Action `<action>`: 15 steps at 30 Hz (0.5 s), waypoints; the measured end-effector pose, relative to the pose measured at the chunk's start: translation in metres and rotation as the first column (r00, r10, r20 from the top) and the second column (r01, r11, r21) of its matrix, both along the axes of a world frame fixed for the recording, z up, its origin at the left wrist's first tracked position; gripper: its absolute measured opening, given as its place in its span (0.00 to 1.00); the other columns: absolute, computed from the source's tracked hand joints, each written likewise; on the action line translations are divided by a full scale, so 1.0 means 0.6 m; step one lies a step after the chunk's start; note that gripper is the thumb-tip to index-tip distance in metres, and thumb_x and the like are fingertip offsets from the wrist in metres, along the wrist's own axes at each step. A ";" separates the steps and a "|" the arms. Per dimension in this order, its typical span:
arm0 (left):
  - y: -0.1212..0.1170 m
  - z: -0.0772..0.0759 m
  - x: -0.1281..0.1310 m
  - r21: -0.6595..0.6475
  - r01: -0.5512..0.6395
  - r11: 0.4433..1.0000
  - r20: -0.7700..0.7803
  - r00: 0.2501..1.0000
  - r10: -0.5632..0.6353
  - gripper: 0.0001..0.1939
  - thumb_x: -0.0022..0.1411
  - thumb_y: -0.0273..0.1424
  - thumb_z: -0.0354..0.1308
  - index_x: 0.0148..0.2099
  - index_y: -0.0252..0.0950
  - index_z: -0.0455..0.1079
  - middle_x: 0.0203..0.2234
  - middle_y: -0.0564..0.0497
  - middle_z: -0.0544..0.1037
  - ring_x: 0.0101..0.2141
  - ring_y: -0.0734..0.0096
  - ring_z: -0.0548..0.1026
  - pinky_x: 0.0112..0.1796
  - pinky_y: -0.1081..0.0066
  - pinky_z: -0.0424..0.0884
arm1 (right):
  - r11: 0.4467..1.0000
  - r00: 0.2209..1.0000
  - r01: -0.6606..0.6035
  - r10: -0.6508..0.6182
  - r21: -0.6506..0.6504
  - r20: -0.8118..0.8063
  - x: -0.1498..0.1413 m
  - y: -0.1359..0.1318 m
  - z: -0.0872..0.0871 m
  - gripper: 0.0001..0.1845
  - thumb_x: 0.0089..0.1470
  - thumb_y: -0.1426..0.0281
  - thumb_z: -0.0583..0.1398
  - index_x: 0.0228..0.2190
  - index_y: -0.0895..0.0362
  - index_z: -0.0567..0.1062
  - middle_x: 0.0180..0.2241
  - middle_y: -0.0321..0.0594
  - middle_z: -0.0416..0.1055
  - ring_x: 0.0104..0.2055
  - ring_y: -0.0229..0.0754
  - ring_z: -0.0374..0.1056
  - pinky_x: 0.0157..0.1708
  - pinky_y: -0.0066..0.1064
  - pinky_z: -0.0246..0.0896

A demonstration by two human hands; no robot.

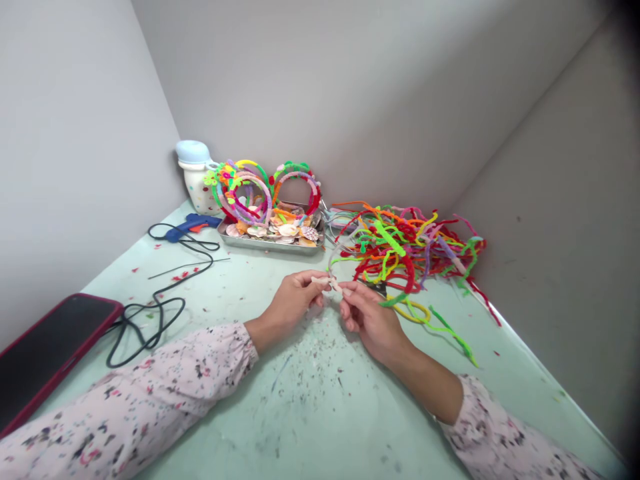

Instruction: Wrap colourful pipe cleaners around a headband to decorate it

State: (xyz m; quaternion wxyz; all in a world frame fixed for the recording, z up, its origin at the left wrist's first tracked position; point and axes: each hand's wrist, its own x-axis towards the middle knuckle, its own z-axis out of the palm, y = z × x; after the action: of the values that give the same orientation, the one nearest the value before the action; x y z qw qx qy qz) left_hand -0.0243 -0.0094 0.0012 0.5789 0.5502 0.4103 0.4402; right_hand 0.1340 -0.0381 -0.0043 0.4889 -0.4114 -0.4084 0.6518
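My left hand and my right hand meet over the middle of the table, thumbs and forefingers pinched. Between them is a short, pale pinkish pipe cleaner, with one end in each hand. It crosses the end of a thin curved band that looks like a headband. The band arcs up from my fingertips and over to the right, its far side covered in red and green fuzzy pipe cleaner. Part of it blends into the pile behind, so its full outline is hard to follow.
Behind, a metal tray holds seashells and several finished colourful headbands. A heap of pipe cleaners lies right. Left are a white cup, a blue glue gun, a black cord and a red-cased phone.
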 end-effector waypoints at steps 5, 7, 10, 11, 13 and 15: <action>0.001 -0.004 -0.001 -0.022 0.013 1.000 0.030 0.999 -0.012 0.17 0.54 0.40 0.59 0.40 0.33 0.74 0.17 0.56 0.69 0.18 0.80 0.62 0.21 0.77 0.55 | 1.000 1.000 -0.009 0.009 0.004 -0.012 0.001 -0.001 0.001 0.12 0.50 0.64 0.60 0.36 0.57 0.71 0.17 0.29 0.65 0.15 0.29 0.55 0.16 0.21 0.47; 0.002 -0.005 -0.001 -0.023 0.020 1.000 0.043 0.999 -0.019 0.17 0.54 0.40 0.60 0.40 0.33 0.74 0.17 0.56 0.69 0.19 0.80 0.61 0.21 0.77 0.55 | 1.000 1.000 -0.011 0.011 0.000 -0.010 0.001 -0.001 0.002 0.11 0.50 0.64 0.60 0.36 0.57 0.72 0.17 0.29 0.65 0.15 0.29 0.55 0.16 0.22 0.47; 0.003 -0.006 -0.002 -0.024 0.024 0.999 0.042 0.999 -0.023 0.18 0.54 0.41 0.60 0.41 0.32 0.74 0.18 0.56 0.69 0.19 0.80 0.61 0.22 0.77 0.55 | 1.000 1.000 -0.018 0.018 -0.008 -0.004 0.001 0.000 0.001 0.12 0.49 0.63 0.61 0.36 0.56 0.71 0.17 0.29 0.65 0.15 0.29 0.56 0.16 0.22 0.47; 0.003 -0.005 -0.002 -0.021 0.020 1.000 0.036 0.999 -0.019 0.18 0.54 0.41 0.60 0.41 0.32 0.74 0.18 0.55 0.69 0.19 0.80 0.61 0.22 0.77 0.55 | 1.000 1.000 -0.021 0.020 -0.011 -0.002 0.001 0.000 0.001 0.12 0.49 0.63 0.61 0.36 0.56 0.71 0.17 0.29 0.65 0.15 0.29 0.55 0.16 0.22 0.47; 0.002 -0.004 -0.002 -0.016 0.015 1.000 0.019 1.000 -0.014 0.18 0.54 0.41 0.59 0.41 0.32 0.74 0.19 0.55 0.70 0.20 0.79 0.62 0.22 0.77 0.55 | 1.000 1.000 -0.025 0.025 -0.011 0.004 0.002 0.001 0.001 0.12 0.49 0.63 0.61 0.35 0.56 0.71 0.16 0.28 0.65 0.15 0.30 0.55 0.16 0.22 0.47; 0.001 -0.002 -0.002 -0.016 0.014 1.000 0.012 1.000 -0.014 0.18 0.54 0.41 0.60 0.40 0.32 0.74 0.19 0.55 0.69 0.20 0.79 0.62 0.22 0.77 0.55 | 0.999 0.999 -0.031 0.031 -0.005 0.007 0.002 0.001 0.000 0.12 0.49 0.62 0.60 0.35 0.56 0.71 0.16 0.28 0.65 0.15 0.29 0.55 0.16 0.22 0.47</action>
State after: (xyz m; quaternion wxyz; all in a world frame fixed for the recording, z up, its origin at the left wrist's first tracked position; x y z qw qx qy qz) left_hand -0.0255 -0.0086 0.0001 0.5887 0.5460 0.4065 0.4360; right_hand 0.1351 -0.0377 -0.0041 0.4761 -0.4085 -0.4150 0.6589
